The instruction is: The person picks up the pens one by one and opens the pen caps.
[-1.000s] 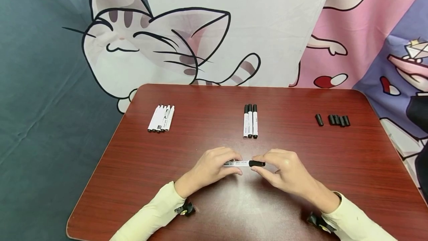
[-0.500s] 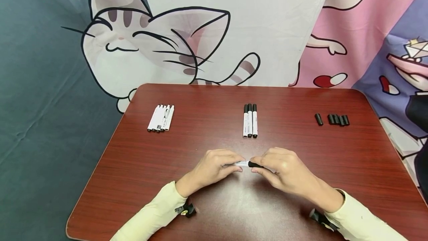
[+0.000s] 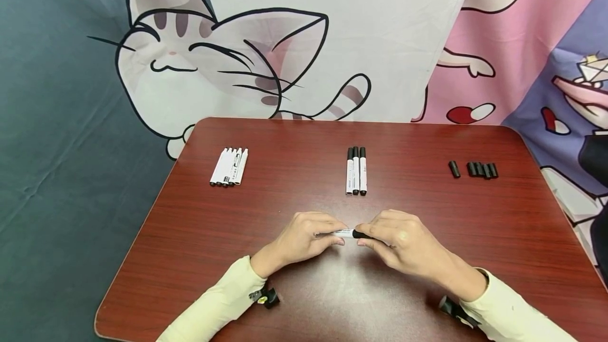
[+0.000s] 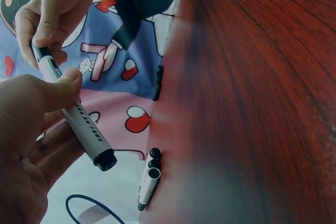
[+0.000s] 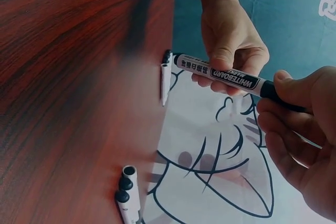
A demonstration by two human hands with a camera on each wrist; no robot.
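Observation:
A whiteboard marker (image 5: pixel 236 78) with a white barrel and black cap is held level between both hands, above the table's near middle. My left hand (image 3: pixel 304 236) pinches the barrel between thumb and fingers; the barrel's black end (image 4: pixel 105 160) sticks out past them in the left wrist view. My right hand (image 3: pixel 401 239) grips the black cap (image 5: pixel 269 89) at the other end. The cap sits against the barrel, with no gap visible. In the head view the fingers hide part of the barrel and most of the cap.
On the reddish-brown table (image 3: pixel 285 173), several uncapped white markers (image 3: pixel 229 167) lie in a row at left. Three black-capped markers (image 3: pixel 355 171) lie side by side at centre. Several loose black caps (image 3: pixel 482 170) lie at right, with one cap (image 3: pixel 454 169) slightly apart.
Over the last second, my hands have come closer together along the marker, and my right fingers cover more of the cap. Since half a second ago, hardly anything has moved.

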